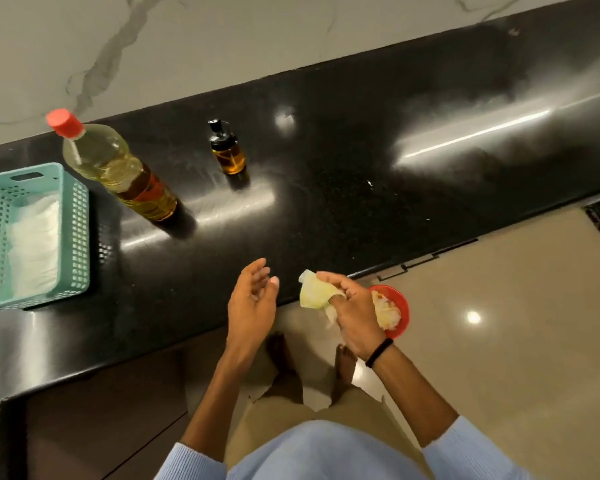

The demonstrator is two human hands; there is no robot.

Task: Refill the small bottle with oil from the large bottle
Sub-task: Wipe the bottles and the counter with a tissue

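Your right hand [354, 315] gripped a crumpled, pale yellow-green wad [314, 293], with thumb and fingers curled round it, just off the front edge of the counter [343, 209]. Whether the wad was paper or cloth, you could not tell. A black band [379, 353] circled that wrist. Your left hand [252, 303] hung beside it with the palm turned inward and the fingers loose and spread, holding nothing. The 2 hands were near each other but apart.

Partly hidden behind your right hand sat a round red container [403, 306] holding crumpled whitish material.

The small bottle [228, 152] stood upright toward the back of the counter, well apart from both hands. It was squat and clear-bodied, with amber oil showing through and a black dispenser top fitted on it. To its left, not touching it, stood the large bottle [118, 168]. This 1 was tall, ribbed, clear plastic with pale yellow oil inside, a darker band round its lower half and a red screw cap [64, 123] in place.

Just beside the large bottle, a teal perforated plastic basket [80, 233] held folded white sheets [33, 251]. The counter was polished black stone, speckled and glossy, below a pale veined wall [187, 36].
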